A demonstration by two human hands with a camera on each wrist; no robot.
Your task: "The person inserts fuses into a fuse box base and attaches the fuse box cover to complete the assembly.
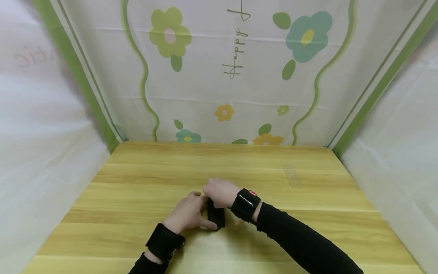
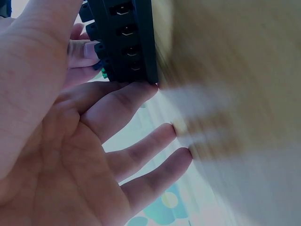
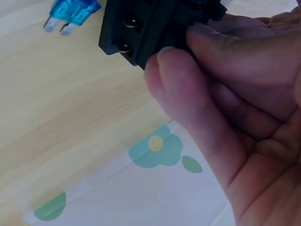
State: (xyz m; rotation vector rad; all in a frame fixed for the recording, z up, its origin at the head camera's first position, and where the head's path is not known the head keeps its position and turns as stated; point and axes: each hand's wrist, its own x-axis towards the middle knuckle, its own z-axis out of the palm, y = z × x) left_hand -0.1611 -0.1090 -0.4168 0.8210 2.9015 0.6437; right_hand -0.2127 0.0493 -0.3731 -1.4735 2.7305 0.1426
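Note:
A black fuse block with a row of metal-contact slots lies lengthwise between my two hands on the table. My left hand holds it, thumb at its near end and index fingertip at its far end; the other left fingers stretch out with tips at the tabletop. Bent over the far end, my right hand pinches at the block with thumb and fingertips. Small blue and green bits show by those fingertips in the left wrist view. A blue blade fuse with two metal prongs appears beside the block.
A clear flat strip lies on the wooden table to the right, farther back. A flower-printed cloth hangs behind the table, with white cloth at both sides. Black bands wrap both wrists.

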